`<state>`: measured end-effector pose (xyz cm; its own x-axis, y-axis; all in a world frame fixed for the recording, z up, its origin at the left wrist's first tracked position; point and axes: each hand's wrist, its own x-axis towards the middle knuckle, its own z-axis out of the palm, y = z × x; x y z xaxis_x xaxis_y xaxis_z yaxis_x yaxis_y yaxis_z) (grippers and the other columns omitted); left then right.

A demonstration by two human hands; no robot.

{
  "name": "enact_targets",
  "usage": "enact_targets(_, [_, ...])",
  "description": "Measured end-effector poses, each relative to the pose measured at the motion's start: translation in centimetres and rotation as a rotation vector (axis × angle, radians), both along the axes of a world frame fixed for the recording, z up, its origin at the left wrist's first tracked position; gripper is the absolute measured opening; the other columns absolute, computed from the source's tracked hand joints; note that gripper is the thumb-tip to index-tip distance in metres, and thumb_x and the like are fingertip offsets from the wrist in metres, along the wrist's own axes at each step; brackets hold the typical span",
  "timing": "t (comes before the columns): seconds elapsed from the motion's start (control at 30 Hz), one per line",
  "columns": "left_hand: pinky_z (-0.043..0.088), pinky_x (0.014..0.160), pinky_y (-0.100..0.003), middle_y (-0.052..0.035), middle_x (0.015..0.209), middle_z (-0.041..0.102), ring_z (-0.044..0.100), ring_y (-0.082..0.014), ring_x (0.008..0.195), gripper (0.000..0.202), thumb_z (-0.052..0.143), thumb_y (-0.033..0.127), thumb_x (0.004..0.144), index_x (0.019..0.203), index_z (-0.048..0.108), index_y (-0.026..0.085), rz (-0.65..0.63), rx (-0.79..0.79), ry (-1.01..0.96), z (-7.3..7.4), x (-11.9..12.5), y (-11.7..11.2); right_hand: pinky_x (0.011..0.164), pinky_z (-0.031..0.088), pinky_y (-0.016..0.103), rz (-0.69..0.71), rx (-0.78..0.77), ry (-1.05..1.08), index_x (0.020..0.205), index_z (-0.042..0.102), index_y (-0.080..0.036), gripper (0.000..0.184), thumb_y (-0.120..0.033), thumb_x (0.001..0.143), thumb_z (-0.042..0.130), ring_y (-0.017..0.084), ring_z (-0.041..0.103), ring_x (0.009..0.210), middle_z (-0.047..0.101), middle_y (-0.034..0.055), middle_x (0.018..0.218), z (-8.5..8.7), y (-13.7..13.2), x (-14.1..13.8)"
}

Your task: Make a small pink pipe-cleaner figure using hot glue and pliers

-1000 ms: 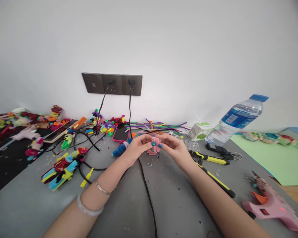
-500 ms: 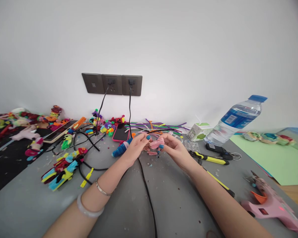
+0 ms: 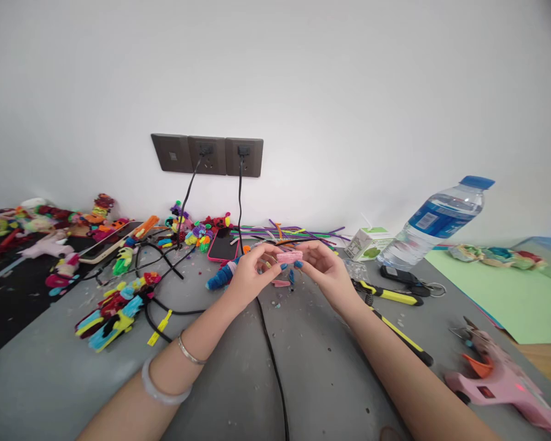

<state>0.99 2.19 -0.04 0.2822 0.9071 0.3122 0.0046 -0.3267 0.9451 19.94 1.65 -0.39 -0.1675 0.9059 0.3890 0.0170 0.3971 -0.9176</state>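
No words to read here! The bottle [image 3: 432, 225] flashes a barcode [image 3: 427, 220] on its blue label [image 3: 450, 215]; print on the carton [image 3: 370, 244] is there, but too small to make out.

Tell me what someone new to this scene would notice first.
Probably the blue-capped clear plastic bottle, at right. Centrally, the bare left hand and bare right hand hold a small fuzzy pink piece. A pink plastic glue gun lies at lower right.

Toward the far edge of the worktop [image 3: 324, 383], the pink strip [image 3: 289, 256], first upright, then slanted, now sits level between right hand [image 3: 329, 274] and left hand [image 3: 251, 270]; the latter's thumb has lowered again.
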Motion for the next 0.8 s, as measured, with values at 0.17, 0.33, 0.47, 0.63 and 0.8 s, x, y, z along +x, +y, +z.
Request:
enact_targets(0.17, [0.048, 0.063, -0.024, -0.0082, 0.1, 0.064, 0.061, -0.0169, 0.083, 0.024, 0.065, 0.03, 0.082, 0.104, 0.063, 0.018, 0.023, 0.009, 0.007, 0.12, 0.04, -0.17, 0.077, 0.055, 0.032, -0.036, 0.015, -0.047, 0.094, 0.063, -0.021, 0.024, -0.041, 0.084, 0.07, 0.018, 0.066, 0.083, 0.067, 0.0047, 0.091, 0.14, -0.07, 0.09])
enact_targets(0.33, [0.046, 0.06, -0.022, -0.0073, 0.1, 0.063, 0.062, -0.0156, 0.08, 0.021, 0.06, 0.026, 0.085, 0.105, 0.06, 0.02, 0.029, 0.043, 0.011, 0.43, 0.04, -0.33, 0.075, 0.054, 0.032, -0.078, 0.059, -0.08, 0.094, 0.064, -0.021, 0.021, -0.039, 0.084, 0.07, 0.018, 0.065, 0.081, 0.066, 0.0046, 0.09, 0.11, -0.15, -0.07])
enact_targets(0.47, [0.047, 0.06, -0.022, -0.0066, 0.101, 0.063, 0.062, -0.0155, 0.08, 0.016, 0.059, 0.025, 0.085, 0.1, 0.061, 0.02, 0.025, 0.064, 0.034, 0.39, 0.03, -0.29, 0.072, 0.054, 0.031, -0.141, 0.113, -0.103, 0.098, 0.062, -0.022, 0.022, -0.037, 0.084, 0.07, 0.017, 0.064, 0.079, 0.066, 0.0049, 0.093, -0.01, -0.2, -0.24])
enact_targets(0.63, [0.047, 0.061, -0.022, -0.0062, 0.1, 0.062, 0.061, -0.0154, 0.083, 0.014, 0.057, 0.023, 0.086, 0.099, 0.059, 0.02, 0.026, 0.102, 0.054, 0.12, -0.04, -0.18, 0.069, 0.052, 0.03, -0.174, 0.149, -0.147, 0.096, 0.064, -0.021, 0.016, -0.034, 0.086, 0.066, 0.016, 0.061, 0.075, 0.066, 0.0043, 0.092, 0.01, -0.33, -0.27])
enact_targets(0.8, [0.048, 0.06, -0.021, -0.005, 0.096, 0.064, 0.061, -0.0137, 0.079, 0.011, 0.058, 0.021, 0.083, 0.094, 0.059, 0.019, 0.05, 0.14, 0.056, -0.01, -0.04, -0.06, 0.071, 0.051, 0.03, -0.176, 0.137, -0.168, 0.095, 0.065, -0.021, 0.015, -0.033, 0.086, 0.066, 0.017, 0.062, 0.078, 0.067, 0.0047, 0.09, 0.1, -0.38, -0.24])
